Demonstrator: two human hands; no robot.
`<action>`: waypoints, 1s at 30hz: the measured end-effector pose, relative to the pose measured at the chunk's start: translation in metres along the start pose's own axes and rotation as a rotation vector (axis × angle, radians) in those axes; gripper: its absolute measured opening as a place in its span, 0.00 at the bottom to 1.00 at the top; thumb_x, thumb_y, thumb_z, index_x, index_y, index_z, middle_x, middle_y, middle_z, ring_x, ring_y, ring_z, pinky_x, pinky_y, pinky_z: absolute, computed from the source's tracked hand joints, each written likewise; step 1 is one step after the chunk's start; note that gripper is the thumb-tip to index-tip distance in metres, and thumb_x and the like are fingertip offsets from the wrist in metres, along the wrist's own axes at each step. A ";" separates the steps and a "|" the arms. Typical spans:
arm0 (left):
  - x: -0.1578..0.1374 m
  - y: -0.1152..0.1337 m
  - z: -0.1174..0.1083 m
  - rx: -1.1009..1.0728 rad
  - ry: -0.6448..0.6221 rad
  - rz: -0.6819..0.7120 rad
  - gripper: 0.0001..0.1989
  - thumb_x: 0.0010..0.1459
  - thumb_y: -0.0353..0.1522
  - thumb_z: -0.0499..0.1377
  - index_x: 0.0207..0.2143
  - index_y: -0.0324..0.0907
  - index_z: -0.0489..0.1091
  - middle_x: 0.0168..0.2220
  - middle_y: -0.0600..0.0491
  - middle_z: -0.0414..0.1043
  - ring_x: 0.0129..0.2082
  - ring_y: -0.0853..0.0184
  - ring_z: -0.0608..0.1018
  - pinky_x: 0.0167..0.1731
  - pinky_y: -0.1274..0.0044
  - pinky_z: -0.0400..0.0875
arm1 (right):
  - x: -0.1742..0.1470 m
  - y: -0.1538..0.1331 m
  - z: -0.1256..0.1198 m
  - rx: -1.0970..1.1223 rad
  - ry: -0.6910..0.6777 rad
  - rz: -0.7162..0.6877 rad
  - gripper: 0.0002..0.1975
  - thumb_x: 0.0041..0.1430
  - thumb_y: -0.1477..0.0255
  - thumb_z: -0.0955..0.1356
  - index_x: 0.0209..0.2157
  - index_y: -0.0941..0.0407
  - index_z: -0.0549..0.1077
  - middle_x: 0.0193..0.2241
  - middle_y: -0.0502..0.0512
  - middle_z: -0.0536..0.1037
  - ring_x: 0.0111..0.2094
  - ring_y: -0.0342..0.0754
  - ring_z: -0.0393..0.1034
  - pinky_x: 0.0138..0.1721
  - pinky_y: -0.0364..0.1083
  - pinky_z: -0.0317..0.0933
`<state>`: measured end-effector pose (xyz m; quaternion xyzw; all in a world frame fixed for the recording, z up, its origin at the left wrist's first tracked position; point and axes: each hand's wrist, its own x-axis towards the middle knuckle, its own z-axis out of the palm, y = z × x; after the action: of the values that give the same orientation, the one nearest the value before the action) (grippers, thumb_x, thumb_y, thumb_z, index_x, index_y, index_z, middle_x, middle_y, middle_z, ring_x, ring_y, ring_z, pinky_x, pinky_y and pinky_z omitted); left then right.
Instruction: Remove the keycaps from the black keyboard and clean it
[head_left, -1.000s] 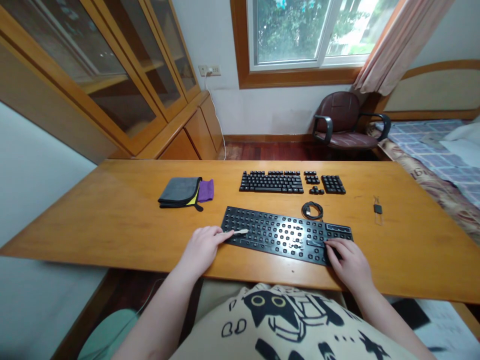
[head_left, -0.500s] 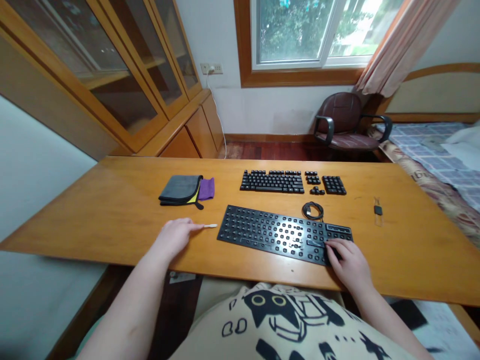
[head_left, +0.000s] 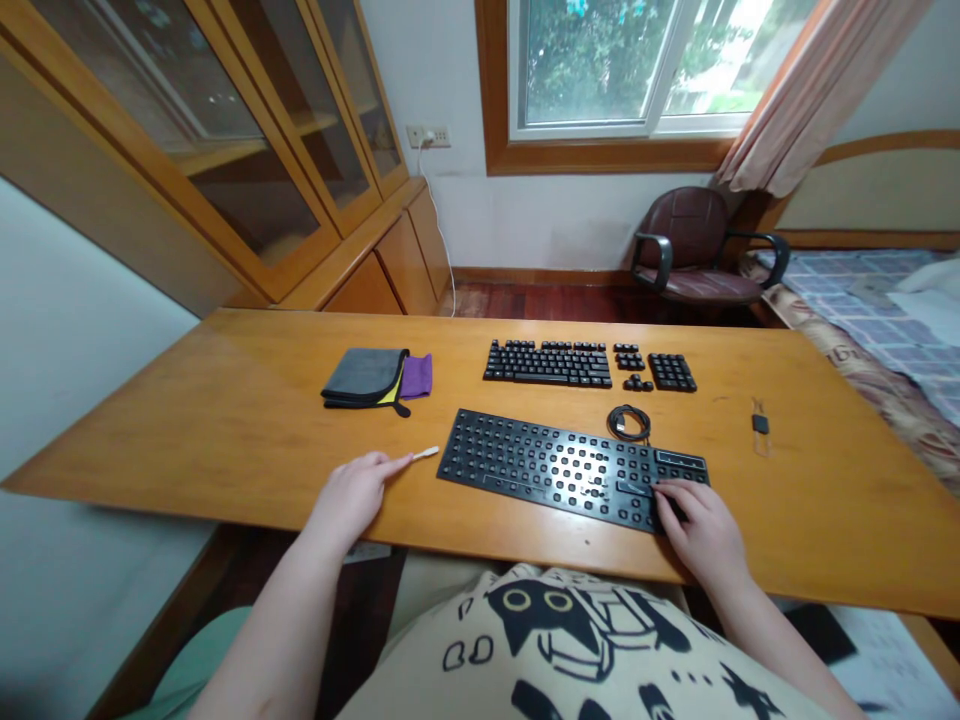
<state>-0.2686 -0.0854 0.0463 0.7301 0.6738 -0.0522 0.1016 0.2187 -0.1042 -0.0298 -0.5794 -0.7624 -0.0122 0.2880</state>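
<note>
A black keyboard (head_left: 517,455) lies tilted on the desk, its keycaps off and the switches bare. To its left, my left hand (head_left: 352,498) pinches a short, slim white stick (head_left: 427,453), which points right and stays just short of the keyboard's left edge. I cannot make out its tip. My right hand (head_left: 701,525) rests over the keyboard's right part, fingertips drawn together on the number-pad side. What those fingers may hold is hidden. Removed black keycaps (head_left: 547,363) stand in rows behind the keyboard, with number-pad caps (head_left: 672,372) on the right.
A coiled black USB cable (head_left: 628,423) lies behind the keyboard. Folded grey cloth (head_left: 364,376) and a purple cloth (head_left: 417,376) sit at left. A wire keycap puller (head_left: 760,424) with a dark handle lies at right. The wooden desk's (head_left: 187,430) front edge is close to me.
The white stick has tilted so its tip points slightly more upward, and my left hand has shifted a little. My right hand stays at the same spot on the keyboard. The view has shifted slightly.
</note>
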 end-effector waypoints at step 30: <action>0.017 0.022 0.013 0.000 0.120 -0.085 0.23 0.60 0.27 0.46 0.53 0.57 0.65 0.37 0.52 0.70 0.36 0.66 0.72 0.36 0.77 0.62 | 0.000 0.000 -0.001 0.000 0.002 0.003 0.08 0.57 0.68 0.64 0.33 0.55 0.73 0.34 0.56 0.77 0.36 0.51 0.70 0.40 0.51 0.65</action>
<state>-0.2443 -0.0733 0.0321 0.7027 0.7089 -0.0127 0.0588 0.2189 -0.1051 -0.0288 -0.5805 -0.7612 -0.0125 0.2889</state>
